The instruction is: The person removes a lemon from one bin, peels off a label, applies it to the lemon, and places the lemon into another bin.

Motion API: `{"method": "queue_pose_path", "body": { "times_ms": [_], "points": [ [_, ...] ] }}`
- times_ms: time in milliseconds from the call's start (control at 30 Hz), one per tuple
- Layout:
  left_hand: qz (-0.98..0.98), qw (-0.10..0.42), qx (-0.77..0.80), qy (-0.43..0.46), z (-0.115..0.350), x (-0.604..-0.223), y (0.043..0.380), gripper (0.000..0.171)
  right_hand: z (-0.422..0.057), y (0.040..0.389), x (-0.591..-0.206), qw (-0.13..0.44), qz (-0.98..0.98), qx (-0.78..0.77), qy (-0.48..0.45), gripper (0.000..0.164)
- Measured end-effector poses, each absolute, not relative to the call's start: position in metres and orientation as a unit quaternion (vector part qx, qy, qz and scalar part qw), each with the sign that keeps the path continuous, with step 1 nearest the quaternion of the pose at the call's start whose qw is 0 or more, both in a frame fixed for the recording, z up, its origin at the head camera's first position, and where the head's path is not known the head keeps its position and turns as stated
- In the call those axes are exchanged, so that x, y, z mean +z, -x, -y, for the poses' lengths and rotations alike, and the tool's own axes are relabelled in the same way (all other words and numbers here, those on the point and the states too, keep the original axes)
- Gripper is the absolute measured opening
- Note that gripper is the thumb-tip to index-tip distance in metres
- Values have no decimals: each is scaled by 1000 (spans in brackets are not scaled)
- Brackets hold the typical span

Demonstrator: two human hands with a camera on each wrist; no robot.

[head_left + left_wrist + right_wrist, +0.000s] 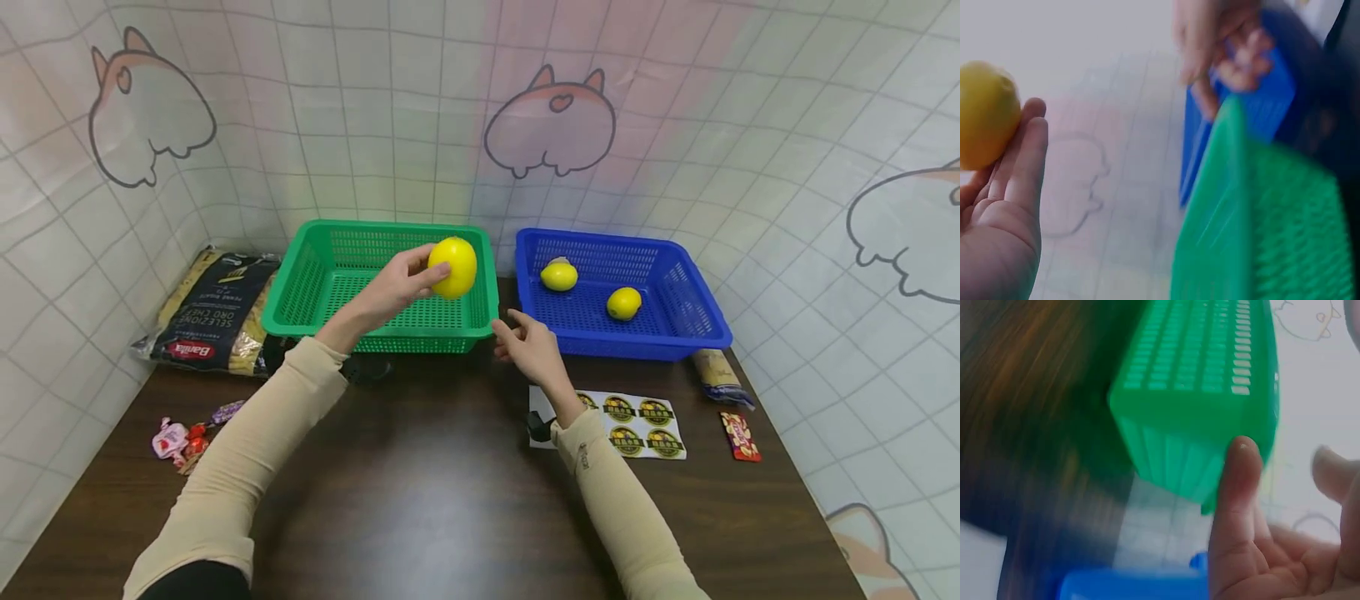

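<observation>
My left hand pinches a yellow lemon between thumb and fingers, held up above the right part of the green basket. In the left wrist view the lemon shows a round end mark and rests against the long fingers. With nothing in its grasp, my right hand hovers between the two baskets, its fingers loosely bent close to the green basket's front right corner. The blue basket contains two more lemons, one at the back left and another near the middle.
A bag of penne pasta lies left of the green basket. Wrapped candies sit at front left. A sheet of round stickers lies partly under the right forearm. At right are a small bag and a red packet.
</observation>
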State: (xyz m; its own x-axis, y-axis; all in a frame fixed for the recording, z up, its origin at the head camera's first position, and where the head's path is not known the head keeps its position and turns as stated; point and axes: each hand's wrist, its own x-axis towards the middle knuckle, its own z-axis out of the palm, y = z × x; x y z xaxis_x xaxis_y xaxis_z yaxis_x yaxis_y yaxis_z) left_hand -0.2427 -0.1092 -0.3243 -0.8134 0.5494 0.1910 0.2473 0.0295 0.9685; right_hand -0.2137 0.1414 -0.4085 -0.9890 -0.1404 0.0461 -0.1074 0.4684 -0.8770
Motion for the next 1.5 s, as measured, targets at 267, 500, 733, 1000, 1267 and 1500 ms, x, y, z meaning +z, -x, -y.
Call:
{"method": "queue_pose_path", "body": {
  "times_ms": [267,500,733,1000,1267,1500],
  "points": [
    [-640,182,698,-264,106,-370,195,54,-199,194,-410,52,-905,-409,109,36],
    [-579,292,727,-227,98,-415,171,51,-251,192,-418,95,-940,-312,98,31],
    [-610,335,697,-172,81,-454,159,53,-274,202,-429,139,-950,-268,87,29],
    [-637,312,690,-147,63,-468,160,53,-274,198,-441,143,-961,-223,74,27],
    [-636,313,690,-149,48,-468,161,55,-270,197,-445,123,-971,-191,74,21],
    [-620,320,700,-148,38,-473,165,55,-267,191,-440,103,-976,-177,71,18]
  ]
}}
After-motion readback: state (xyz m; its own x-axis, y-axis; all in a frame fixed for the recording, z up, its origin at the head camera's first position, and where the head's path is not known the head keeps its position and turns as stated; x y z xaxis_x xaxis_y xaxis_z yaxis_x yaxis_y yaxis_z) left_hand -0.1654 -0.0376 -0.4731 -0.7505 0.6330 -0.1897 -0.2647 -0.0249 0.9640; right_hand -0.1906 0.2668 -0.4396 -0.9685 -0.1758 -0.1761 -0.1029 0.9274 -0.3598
